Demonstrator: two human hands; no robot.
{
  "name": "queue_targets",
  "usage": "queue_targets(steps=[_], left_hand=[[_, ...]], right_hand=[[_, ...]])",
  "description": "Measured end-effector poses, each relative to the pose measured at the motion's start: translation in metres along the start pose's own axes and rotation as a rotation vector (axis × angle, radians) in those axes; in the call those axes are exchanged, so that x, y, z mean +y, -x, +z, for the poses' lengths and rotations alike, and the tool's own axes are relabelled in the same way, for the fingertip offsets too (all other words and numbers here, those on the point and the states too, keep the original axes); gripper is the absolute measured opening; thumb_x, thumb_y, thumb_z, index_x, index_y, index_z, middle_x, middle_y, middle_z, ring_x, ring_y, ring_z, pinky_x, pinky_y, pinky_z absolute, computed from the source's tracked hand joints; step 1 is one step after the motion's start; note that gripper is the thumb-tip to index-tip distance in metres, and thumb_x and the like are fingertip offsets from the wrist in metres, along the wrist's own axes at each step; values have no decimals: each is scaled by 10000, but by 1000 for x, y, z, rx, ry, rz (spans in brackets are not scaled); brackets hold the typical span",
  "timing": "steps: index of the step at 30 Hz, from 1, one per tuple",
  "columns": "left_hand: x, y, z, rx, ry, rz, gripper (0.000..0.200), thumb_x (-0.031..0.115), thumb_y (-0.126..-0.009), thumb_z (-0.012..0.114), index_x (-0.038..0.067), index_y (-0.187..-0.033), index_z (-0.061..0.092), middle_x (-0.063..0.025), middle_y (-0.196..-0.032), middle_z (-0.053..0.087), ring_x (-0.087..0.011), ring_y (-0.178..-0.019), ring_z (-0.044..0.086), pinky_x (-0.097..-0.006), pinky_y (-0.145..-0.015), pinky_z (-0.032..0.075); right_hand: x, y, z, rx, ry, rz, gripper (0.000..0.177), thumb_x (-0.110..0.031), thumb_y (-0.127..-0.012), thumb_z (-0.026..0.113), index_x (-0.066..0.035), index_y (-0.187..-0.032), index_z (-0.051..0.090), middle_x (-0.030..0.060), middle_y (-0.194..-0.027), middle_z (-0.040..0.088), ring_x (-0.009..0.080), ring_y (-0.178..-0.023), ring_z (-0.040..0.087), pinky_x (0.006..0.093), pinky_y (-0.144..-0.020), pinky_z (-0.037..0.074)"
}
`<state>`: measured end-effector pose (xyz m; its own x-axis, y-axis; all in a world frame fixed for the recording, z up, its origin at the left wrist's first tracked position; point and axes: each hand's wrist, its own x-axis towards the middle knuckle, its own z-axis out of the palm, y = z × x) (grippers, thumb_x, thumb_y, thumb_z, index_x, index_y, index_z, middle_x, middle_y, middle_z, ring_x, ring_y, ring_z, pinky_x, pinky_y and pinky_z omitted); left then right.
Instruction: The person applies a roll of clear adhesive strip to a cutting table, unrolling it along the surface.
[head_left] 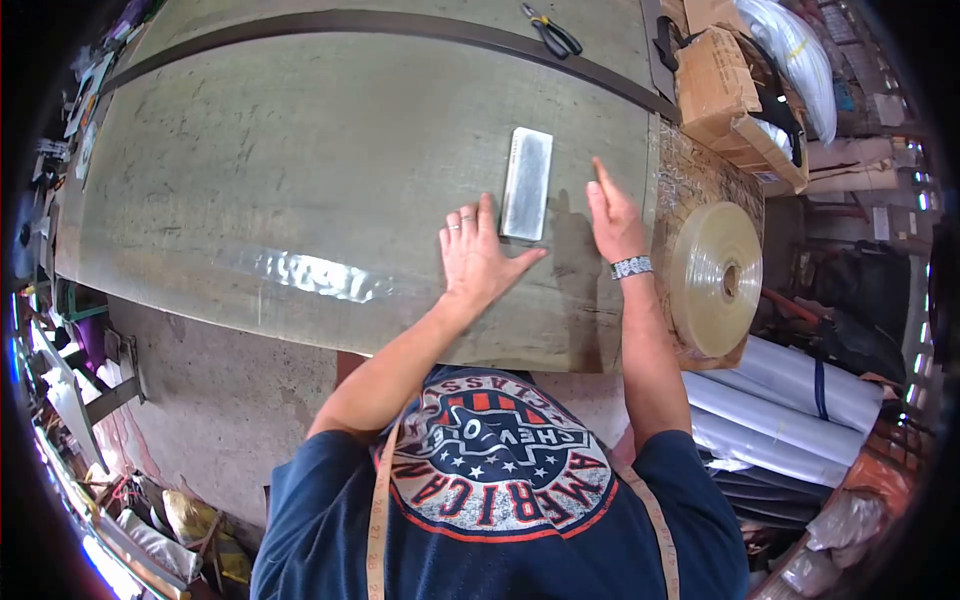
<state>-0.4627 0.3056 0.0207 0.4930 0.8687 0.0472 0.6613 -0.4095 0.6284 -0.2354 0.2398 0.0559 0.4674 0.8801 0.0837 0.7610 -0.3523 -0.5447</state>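
Observation:
A rectangular block [528,185] with a dark grey top and pale edges, like a sharpening stone, lies on the green-grey tabletop [300,150]. My left hand [475,250] is just left of its near end, palm down with the fingers stretched forward and the thumb pointing right below the block. It holds nothing. To the right of the block is my right hand [615,220], held edge-on with the index finger extended and the thumb apart; its other fingers are partly hidden. A patterned band [631,267] circles the right wrist.
A dark flat bar [350,22] crosses the far tabletop, with pliers [552,32] by it. At right stand a large roll of clear plastic strip [718,280], an opened cardboard box [735,95] and long plastic-wrapped rolls [790,400]. A measuring tape [380,510] hangs around my neck.

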Motion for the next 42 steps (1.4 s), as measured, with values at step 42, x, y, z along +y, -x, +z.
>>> queue_targets(steps=[42], left_hand=[[-26,-13,23,86,-73,114,850,561,-612,919,81,-1261,651,-75,-1253,577,-307,-1207,506,-471,-1057,369]], right_hand=[[21,-27,48,32,72,-275,378,-61,-885,669,-214,-1224,740,117,-956,614,343,-878,641,471,-767,537]])
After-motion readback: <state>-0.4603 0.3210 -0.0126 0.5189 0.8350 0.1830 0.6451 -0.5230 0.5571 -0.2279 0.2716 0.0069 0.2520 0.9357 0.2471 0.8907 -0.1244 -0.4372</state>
